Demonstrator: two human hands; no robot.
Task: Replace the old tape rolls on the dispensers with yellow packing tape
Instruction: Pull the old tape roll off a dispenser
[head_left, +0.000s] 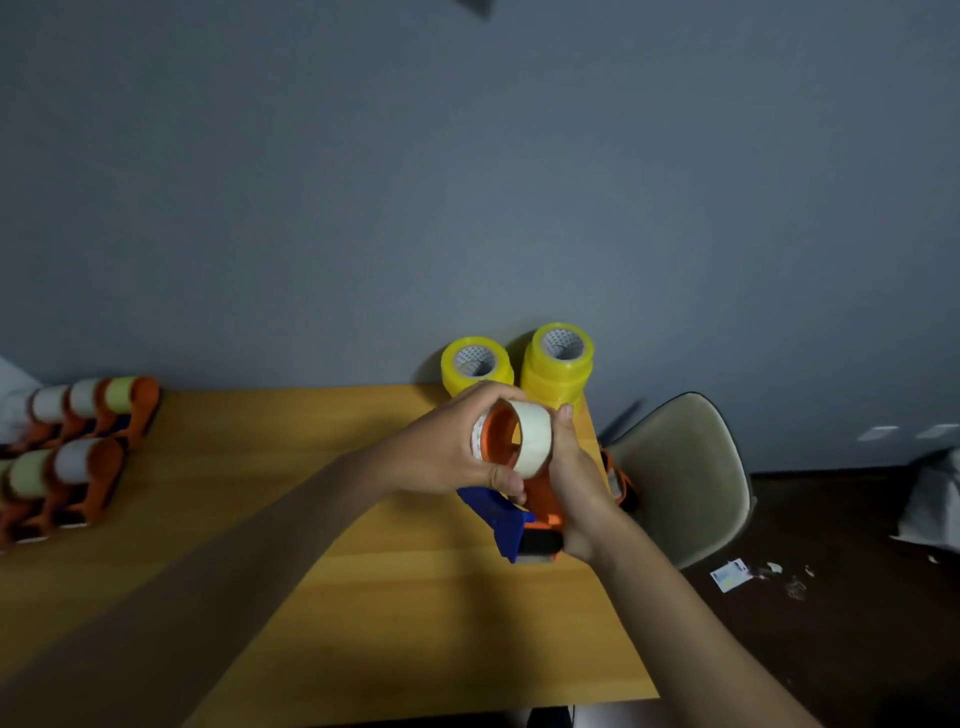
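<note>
Writing: none legible. The cores of the yellow rolls show a dotted print, too small to read; a small card (730, 574) on the floor carries blue and yellow marks, unreadable.

Left hand (457, 447): raised above the table (363, 597), arm reaching in from near left, fingers curled over the top of the old tape roll (530, 439) and thumb underneath, gripping it. The roll is whitish, nearly spent, and sits around the orange hub of the dispenser (524, 514).

Right hand (576, 488): arm coming in from near right, palm wrapped round the right side of the dispenser frame, thumb pointing up and touching the roll's right edge. It holds the dispenser; the blue handle sticks out to the near left, below the left hand, and a black pad shows at the near end.

Yellow packing tape: a single roll (475, 364) and a stack of rolls (558, 364) stand at the far right corner of the table, against the grey wall, just beyond the hands. The two touch or nearly touch each other.

Far left of the table: two rows of orange dispensers (72, 447), loaded with pale rolls, packed side by side.

Right of the table: a beige chair (685, 478); paper scraps lie on the dark floor near the card.
</note>
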